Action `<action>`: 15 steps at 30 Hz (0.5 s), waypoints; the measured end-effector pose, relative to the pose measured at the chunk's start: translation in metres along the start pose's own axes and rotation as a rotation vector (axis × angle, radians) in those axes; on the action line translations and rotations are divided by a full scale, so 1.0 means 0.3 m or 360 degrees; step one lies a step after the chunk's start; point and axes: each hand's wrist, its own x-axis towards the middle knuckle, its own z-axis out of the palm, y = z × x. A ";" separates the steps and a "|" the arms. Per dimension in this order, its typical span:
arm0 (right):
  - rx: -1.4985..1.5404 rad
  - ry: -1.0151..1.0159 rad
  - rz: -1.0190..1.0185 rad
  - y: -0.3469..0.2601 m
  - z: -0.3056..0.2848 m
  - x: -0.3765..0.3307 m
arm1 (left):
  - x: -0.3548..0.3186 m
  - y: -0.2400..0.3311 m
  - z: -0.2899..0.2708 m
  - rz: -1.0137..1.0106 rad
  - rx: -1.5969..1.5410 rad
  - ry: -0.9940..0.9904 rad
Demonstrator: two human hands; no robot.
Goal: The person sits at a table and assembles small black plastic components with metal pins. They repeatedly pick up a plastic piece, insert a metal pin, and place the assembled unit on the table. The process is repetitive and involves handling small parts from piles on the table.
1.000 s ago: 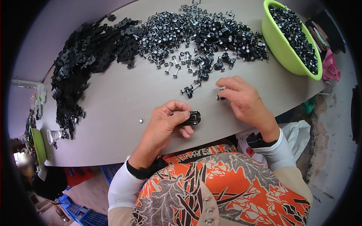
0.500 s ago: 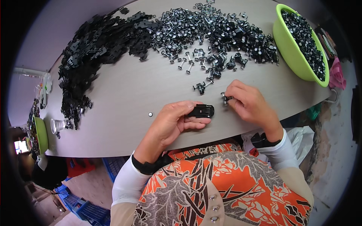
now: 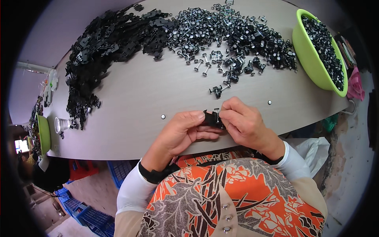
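Note:
In front of my body, my left hand [image 3: 183,128] is closed on a small black plastic toy-car chassis [image 3: 211,119], thumb on top and fingers beneath. My right hand [image 3: 245,121] meets it from the right, its fingertips pinching a wheel axle [image 3: 216,111] against the chassis. Those fingers partly cover both parts, so I cannot tell whether the axle is seated. Just beyond the hands lies a small cluster of wheel axles and black pieces [image 3: 216,91]. One loose wheel [image 3: 269,102] rests right of my right hand, another [image 3: 163,117] left of my left hand.
A heap of black chassis pieces [image 3: 114,41] curves along the table's far left. Beside it spreads a heap of wheel axles [image 3: 203,29]. A green basin [image 3: 316,65] full of wheel parts stands at the right. A clear cup [image 3: 62,125] lies at the left edge.
My right hand has moved left and brought the wheel axle onto the chassis. A loose wheel now shows where that hand was. The whole view has shifted slightly.

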 end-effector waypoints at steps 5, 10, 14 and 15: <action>0.0036 0.0111 -0.0017 -0.051 0.006 0.009 | 0.007 -0.008 -0.015 0.0000 0.0073 0.0027; -0.0024 -0.0028 0.0093 -0.053 0.018 0.002 | 0.010 -0.037 -0.011 0.0091 0.0018 0.0127; 0.0029 -0.0011 0.0120 -0.051 0.018 -0.003 | 0.006 -0.042 -0.007 0.0197 0.0026 0.0117; 0.0035 0.0002 0.0123 -0.053 0.020 -0.002 | 0.005 -0.041 -0.001 0.0218 0.0051 0.0128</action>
